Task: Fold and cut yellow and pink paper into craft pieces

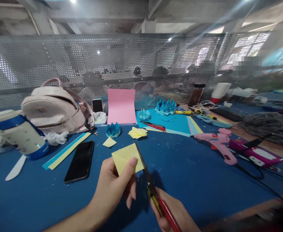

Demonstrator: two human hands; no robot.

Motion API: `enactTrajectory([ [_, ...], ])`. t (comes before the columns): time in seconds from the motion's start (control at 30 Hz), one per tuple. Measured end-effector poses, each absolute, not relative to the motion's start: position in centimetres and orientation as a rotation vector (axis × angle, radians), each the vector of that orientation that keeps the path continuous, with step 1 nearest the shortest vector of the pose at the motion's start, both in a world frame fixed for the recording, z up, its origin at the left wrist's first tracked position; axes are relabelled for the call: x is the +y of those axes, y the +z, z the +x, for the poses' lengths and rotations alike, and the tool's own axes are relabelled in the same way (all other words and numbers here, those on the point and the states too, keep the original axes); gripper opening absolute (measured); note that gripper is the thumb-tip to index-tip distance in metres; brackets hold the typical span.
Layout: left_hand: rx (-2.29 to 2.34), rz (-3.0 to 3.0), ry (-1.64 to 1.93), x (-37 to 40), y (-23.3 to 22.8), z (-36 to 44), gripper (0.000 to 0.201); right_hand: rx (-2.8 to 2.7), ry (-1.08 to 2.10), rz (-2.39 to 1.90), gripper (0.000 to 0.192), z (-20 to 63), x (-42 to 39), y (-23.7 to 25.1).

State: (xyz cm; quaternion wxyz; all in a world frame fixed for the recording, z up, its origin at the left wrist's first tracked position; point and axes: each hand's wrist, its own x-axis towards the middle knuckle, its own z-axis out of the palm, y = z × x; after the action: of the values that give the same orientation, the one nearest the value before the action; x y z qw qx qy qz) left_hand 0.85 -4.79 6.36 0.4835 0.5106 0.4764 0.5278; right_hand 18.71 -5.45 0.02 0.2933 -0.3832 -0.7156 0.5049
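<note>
Yellow paper square point(126, 158): we hold it above the blue table point(192, 174), pinched between thumb and fingers of our left hand point(112, 190) so its right edge stands free for the blades. Scissors point(153, 190): gripped in our right hand point(174, 216), fingers wrapped on the red handles, blades running along that edge. Beyond: cut yellow pieces point(137, 132), blue paper crown point(113, 130), pink sheet point(121, 106) propped upright. Left: black phone point(79, 161), backpack point(55, 109). Right: pink glue gun point(217, 143).

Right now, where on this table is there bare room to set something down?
Bare blue table lies between the hands and the pink glue gun, and in front of the black phone. Crowded: the back row by the backpack, paper scraps and right-side cables.
</note>
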Motion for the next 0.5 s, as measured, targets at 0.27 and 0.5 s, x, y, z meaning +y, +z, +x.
enactTrajectory([
  [0.27, 1.155, 1.238, 1.279, -4.6, 6.3, 0.9, 0.057, -1.969, 1.225, -1.029, 0.067, 18.8, -5.2, -0.3],
  [0.5, 1.153, 1.244, 1.207, -5.0, 6.1, 1.0, 0.061, -2.048, 1.036, -0.939, 0.080, 18.5, -4.5, -1.1],
])
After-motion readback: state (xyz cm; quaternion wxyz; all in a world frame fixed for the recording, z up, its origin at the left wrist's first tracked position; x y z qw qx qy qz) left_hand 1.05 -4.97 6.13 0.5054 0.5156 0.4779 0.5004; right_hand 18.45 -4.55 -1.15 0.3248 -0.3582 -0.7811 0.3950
